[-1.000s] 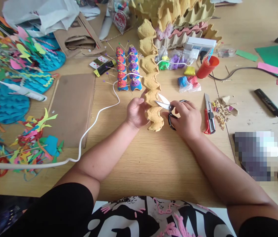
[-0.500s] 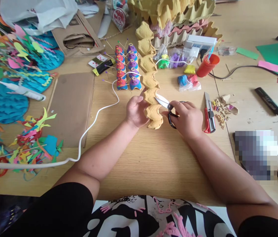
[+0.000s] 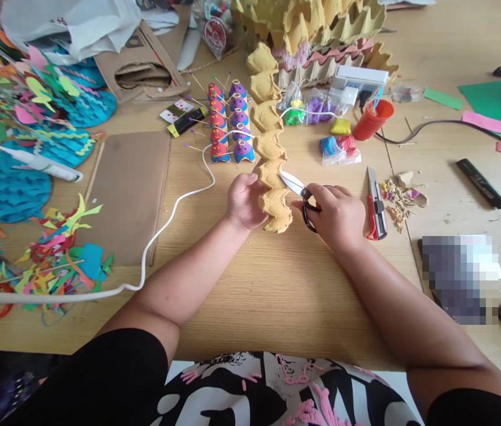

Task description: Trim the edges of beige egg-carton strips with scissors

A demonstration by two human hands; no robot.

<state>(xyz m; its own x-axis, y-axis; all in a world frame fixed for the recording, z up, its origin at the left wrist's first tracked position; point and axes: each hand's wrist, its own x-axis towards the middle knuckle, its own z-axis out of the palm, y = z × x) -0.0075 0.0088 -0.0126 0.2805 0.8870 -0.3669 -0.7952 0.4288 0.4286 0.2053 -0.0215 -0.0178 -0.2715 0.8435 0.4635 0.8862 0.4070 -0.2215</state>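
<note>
A long yellow egg-carton strip (image 3: 270,142) with a wavy edge runs away from me over the table. My left hand (image 3: 247,200) grips it from the left near its lower end, the thumb showing and the other fingers partly behind it. Black-handled scissors (image 3: 294,183) are in my right hand (image 3: 337,214), the fingers closed round the handles. Their silver blades touch the strip's right edge beside my left hand. Just beyond stand two painted carton caterpillars, a red and blue one (image 3: 217,124) and a purple and blue one (image 3: 241,121), with pins as feelers.
A white cable (image 3: 174,204) crosses the table from the left past the caterpillars. A box cutter (image 3: 375,204) lies right of my right hand, near carton scraps (image 3: 404,198). Egg trays (image 3: 321,29) are stacked at the back. Paper cuttings (image 3: 59,248) and a cardboard sheet (image 3: 130,195) lie left.
Both hands, the scissors and the strip hold almost the same place. The view has shifted very slightly.
</note>
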